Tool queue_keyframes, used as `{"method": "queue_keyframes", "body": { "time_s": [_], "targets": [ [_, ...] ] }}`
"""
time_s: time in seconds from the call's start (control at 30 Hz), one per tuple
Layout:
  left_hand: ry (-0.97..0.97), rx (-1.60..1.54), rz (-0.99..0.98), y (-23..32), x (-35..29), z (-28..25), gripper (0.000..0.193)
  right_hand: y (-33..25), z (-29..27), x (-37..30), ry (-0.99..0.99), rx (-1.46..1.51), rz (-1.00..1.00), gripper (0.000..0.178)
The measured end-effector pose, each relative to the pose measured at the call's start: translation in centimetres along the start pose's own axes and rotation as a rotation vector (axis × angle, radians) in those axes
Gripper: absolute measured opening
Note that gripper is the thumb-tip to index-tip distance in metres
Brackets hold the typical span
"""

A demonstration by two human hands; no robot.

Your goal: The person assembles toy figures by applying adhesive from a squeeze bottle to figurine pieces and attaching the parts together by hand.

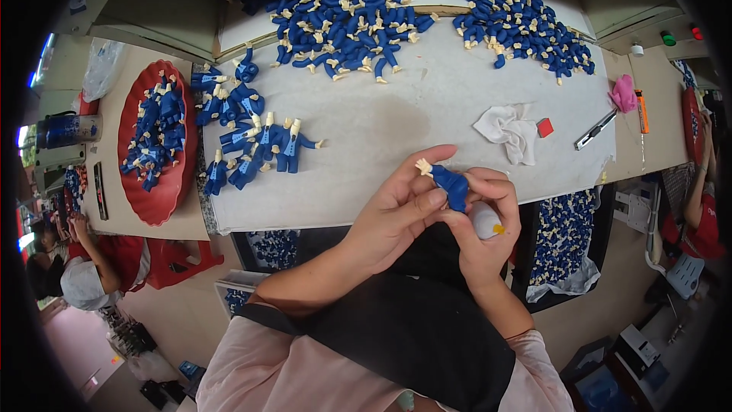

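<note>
In front of my chest, my left hand (398, 210) pinches a small blue toy figure piece (453, 185) with a cream-coloured little hand at its upper left end. My right hand (494, 210) meets it from the other side, thumb and fingertips at the piece. Within the curl of that same hand sits a small white squeeze bottle (483, 221) with a yellow tip, which points to the right. My fingers cover part of the piece, so its full shape is hidden.
Blue and cream arm pieces (343, 27) and another heap (526, 27) lie at the back. Figure bodies (263, 145) stand left, beside a red scalloped tray (191, 160). A white cloth (507, 131), red block (544, 127) and utility knife (595, 130) lie right. Two people sit nearby.
</note>
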State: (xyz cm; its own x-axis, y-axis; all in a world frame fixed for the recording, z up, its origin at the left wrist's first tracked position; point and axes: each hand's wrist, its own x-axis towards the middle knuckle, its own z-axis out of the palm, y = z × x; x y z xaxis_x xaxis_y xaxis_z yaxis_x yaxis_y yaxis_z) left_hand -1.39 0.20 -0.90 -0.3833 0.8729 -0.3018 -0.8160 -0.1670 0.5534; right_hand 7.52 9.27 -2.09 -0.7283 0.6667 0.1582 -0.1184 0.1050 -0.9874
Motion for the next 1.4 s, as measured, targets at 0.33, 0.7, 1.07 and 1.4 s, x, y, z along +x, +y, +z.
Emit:
{"method": "queue_keyframes", "body": {
  "time_s": [0.33,0.7,1.07,1.4],
  "targets": [
    [-0.099,-0.312,-0.053,0.4,0.1,-1.3,0.046,-1.0,-0.9,0.3,-0.058,-0.218,-0.120,0.046],
    [0.165,1.768,0.699,5.9,-1.4,-2.7,0.043,-0.9,-3.0,1.3,-0.035,-0.236,-0.111,0.032],
    [0.297,2.252,0.556,8.0,-1.9,-4.4,0.038,-0.7,-2.0,1.6,-0.070,-0.229,-0.082,0.028],
    [0.484,2.346,0.663,11.4,-0.9,-3.1,0.046,-0.4,-2.6,1.9,-0.094,-0.236,-0.071,0.026]
  ]
}}
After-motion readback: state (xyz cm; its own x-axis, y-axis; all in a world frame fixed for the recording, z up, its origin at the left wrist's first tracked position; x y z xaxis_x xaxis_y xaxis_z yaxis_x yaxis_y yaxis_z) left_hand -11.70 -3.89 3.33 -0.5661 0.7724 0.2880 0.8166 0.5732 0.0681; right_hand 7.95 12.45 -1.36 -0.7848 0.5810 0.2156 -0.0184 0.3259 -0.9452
